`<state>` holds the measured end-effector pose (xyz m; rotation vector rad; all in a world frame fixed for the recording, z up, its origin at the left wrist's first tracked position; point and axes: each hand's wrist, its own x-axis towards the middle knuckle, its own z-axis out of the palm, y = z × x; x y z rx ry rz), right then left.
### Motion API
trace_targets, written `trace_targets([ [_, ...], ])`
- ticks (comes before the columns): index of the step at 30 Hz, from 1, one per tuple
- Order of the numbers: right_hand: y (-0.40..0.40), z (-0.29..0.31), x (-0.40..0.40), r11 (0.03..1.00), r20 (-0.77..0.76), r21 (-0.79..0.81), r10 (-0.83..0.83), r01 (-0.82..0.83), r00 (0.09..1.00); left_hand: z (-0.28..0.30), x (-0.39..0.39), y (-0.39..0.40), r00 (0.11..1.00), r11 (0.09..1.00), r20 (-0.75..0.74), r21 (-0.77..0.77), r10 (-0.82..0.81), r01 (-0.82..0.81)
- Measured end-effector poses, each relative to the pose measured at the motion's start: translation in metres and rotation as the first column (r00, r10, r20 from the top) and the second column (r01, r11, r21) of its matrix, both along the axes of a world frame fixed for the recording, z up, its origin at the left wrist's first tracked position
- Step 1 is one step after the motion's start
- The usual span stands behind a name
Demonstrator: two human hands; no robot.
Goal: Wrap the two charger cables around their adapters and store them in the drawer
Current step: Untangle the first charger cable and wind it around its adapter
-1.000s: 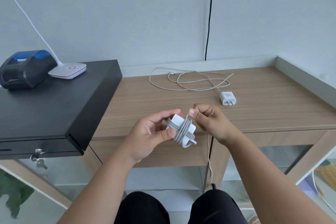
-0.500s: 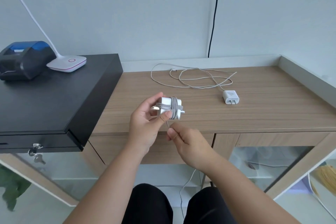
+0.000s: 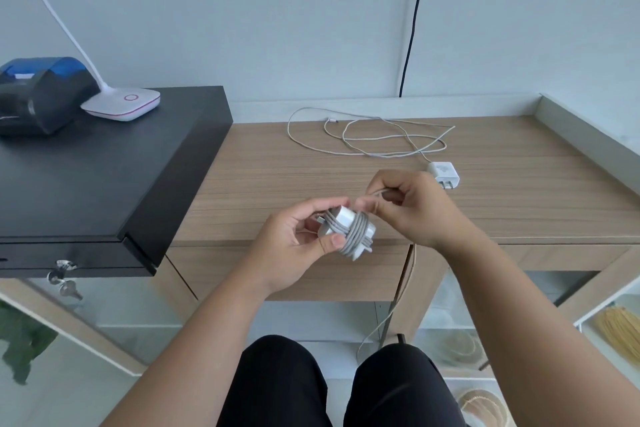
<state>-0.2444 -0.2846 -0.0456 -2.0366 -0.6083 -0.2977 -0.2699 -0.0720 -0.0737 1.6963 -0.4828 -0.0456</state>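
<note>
Nearest, over the bench's [image 3: 519,211] front edge, the left hand [image 3: 294,239] grips a white adapter [image 3: 346,218] wound with grey cable [image 3: 356,232]; its fingers hide the adapter's left end. The right hand [image 3: 412,208] pinches the cable's loose run, whose tail drops below the bench, partly hidden by the wrist. Farther right lies the second adapter [image 3: 444,174], its corner covered by the right hand, its unwound cable [image 3: 367,139] looped beyond.

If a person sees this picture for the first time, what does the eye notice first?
First, the two hands at the centre: the left hand holds a white adapter wound with grey cable, and the right hand pinches the loose end. Behind them, a second charger lies unwrapped on the wooden desk.
</note>
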Motion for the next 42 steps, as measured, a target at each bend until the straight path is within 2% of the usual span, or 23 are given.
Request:
trace_targets([
  [4, 0.006, -0.010, -0.001, 0.926, -0.217, 0.358, 0.206, -0.119, 0.954, 0.004, -0.002, -0.003, 0.998, 0.988, 0.005, -0.135, -0.069, 0.069],
  [8, 0.013, -0.029, -0.004, 0.801, -0.368, 0.596, 0.344, -0.066, 0.864, 0.000, -0.003, -0.008, 0.997, 0.973, -0.013, -0.222, -0.074, 0.070],
  [10, 0.015, -0.033, -0.003, 0.767, -0.415, 0.640, 0.393, -0.044, 0.820, -0.002, -0.002, -0.009, 0.997, 0.966, -0.027, -0.253, -0.072, 0.063],
  [14, 0.017, -0.041, -0.002, 0.784, -0.497, 0.621, 0.398, -0.005, 0.771, -0.001, -0.003, -0.013, 0.993, 0.944, -0.013, -0.312, -0.119, 0.109],
  [18, 0.029, -0.041, -0.014, 0.703, -0.489, 0.709, 0.432, 0.057, 0.758, -0.002, -0.003, -0.018, 0.982, 0.887, -0.058, -0.440, -0.181, 0.138],
  [21, 0.043, -0.048, -0.029, 0.810, -0.509, 0.578, 0.261, 0.101, 0.820, -0.001, 0.000, -0.021, 0.981, 0.839, -0.141, -0.544, -0.129, 0.032],
  [23, 0.050, -0.061, -0.038, 0.889, -0.478, 0.443, 0.129, 0.112, 0.869, -0.001, 0.005, -0.024, 0.984, 0.834, -0.179, -0.545, -0.010, -0.091],
  [26, 0.055, -0.070, -0.052, 0.987, -0.316, 0.089, -0.097, 0.131, 0.944, -0.006, 0.011, -0.028, 0.973, 0.871, -0.174, -0.441, 0.153, -0.216],
  [28, 0.053, -0.066, -0.057, 0.985, -0.189, -0.120, -0.145, 0.124, 0.971, -0.012, 0.015, -0.028, 0.965, 0.888, -0.150, -0.381, 0.216, -0.258],
  [31, 0.046, -0.056, -0.057, 0.956, -0.082, -0.274, -0.137, 0.110, 0.987, -0.023, 0.018, -0.026, 0.956, 0.914, -0.115, -0.284, 0.269, -0.291],
  [34, 0.036, -0.047, -0.055, 0.934, -0.029, -0.347, -0.099, 0.083, 0.995, -0.031, 0.019, -0.027, 0.957, 0.949, -0.047, -0.120, 0.287, -0.291],
  [37, 0.025, -0.041, -0.052, 0.907, -0.025, -0.416, -0.078, 0.061, 0.997, -0.033, 0.015, -0.030, 0.963, 0.963, 0.022, -0.028, 0.270, -0.270],
  [40, 0.015, -0.030, -0.047, 0.894, 0.029, -0.439, -0.085, 0.090, 0.996, -0.032, 0.014, -0.027, 0.957, 0.965, 0.163, 0.070, 0.239, -0.253],
  [42, 0.006, -0.018, -0.043, 0.887, 0.053, -0.447, -0.101, 0.114, 0.993, -0.029, 0.013, -0.021, 0.965, 0.969, 0.173, 0.111, 0.198, -0.219],
])
